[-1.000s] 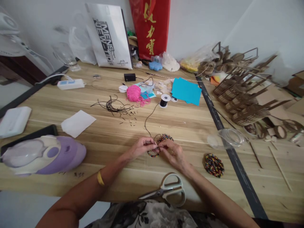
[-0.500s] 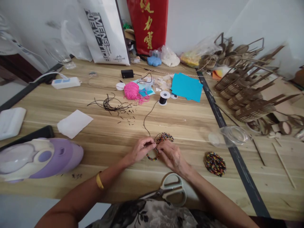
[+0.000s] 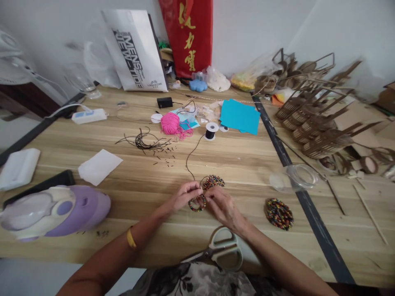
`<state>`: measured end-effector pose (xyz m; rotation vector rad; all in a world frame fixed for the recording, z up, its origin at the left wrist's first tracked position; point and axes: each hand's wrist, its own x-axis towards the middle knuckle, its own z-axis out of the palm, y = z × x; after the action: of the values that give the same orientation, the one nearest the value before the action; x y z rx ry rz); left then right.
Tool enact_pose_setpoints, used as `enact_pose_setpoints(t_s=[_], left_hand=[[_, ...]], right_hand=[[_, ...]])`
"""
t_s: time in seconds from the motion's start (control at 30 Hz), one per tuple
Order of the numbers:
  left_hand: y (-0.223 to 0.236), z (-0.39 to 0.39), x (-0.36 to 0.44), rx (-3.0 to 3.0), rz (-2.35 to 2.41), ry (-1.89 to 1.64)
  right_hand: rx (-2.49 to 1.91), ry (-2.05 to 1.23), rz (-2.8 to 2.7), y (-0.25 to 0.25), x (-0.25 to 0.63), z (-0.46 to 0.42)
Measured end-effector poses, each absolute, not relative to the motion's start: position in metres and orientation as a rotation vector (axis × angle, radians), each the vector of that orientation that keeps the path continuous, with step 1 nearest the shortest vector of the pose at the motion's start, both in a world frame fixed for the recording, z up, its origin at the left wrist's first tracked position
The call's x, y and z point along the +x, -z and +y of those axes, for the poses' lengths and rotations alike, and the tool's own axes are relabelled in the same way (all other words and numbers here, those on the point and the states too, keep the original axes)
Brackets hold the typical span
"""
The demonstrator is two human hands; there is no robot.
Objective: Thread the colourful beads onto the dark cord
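A small ring of colourful beads point(image 3: 196, 210), a beaded bracelet, hangs between my hands just above the table. My left hand point(image 3: 185, 195) pinches its top, where black cord point(image 3: 187, 161) meets the beads. Fingertips of my right hand point(image 3: 224, 202) are pinched at the same spot from the right; the cord end between them is too small to make out clearly. The cord runs back to a black spool with white rims point(image 3: 210, 132). Just behind my fingers lies a pile of beaded strands point(image 3: 215, 181). Scissors point(image 3: 224, 248) with pale handles rest near my body.
A coil of beaded strands point(image 3: 279, 214) lies to the right. Cut black cords point(image 3: 143, 139), pink yarn point(image 3: 170, 123) and blue sheets point(image 3: 240, 116) are farther back. A purple-and-white appliance point(image 3: 78, 209) stands at left, small woven baskets point(image 3: 317, 131) at right.
The bead ring has turned and shows more of its full loop below my fingers. Both hands stay pinched at the cord. The whole view has shifted slightly.
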<state>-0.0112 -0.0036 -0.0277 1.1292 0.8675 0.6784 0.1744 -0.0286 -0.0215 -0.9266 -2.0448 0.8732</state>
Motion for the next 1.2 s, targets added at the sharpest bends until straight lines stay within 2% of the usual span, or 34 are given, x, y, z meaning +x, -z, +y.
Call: enact_pose_setpoints(t_s=[0.13, 0.4, 0.7, 1.0, 1.2], left_hand=[[0.022, -0.002, -0.014, 0.954, 0.788, -0.609], [0.018, -0.005, -0.015, 1.078, 0.824, -0.564], [0.006, -0.002, -0.023, 1.064, 0.774, -0.609], [-0.012, 0.024, -0.047, 1.205, 1.051, -0.886], [-0.031, 0.047, -0.06, 1.084, 1.162, -1.21]], right_hand=[[-0.98, -1.01, -1.897, 0.023, 0.174, -0.029], [-1.076, -1.159, -1.688, 0.024, 0.168, -0.03], [-0.999, -1.086, -1.784, 0.017, 0.178, -0.023], [-0.903, -0.818, -2.612, -0.038, 0.213, -0.062], [-0.846, -0.74, -2.985, -0.035, 0.214, -0.1]])
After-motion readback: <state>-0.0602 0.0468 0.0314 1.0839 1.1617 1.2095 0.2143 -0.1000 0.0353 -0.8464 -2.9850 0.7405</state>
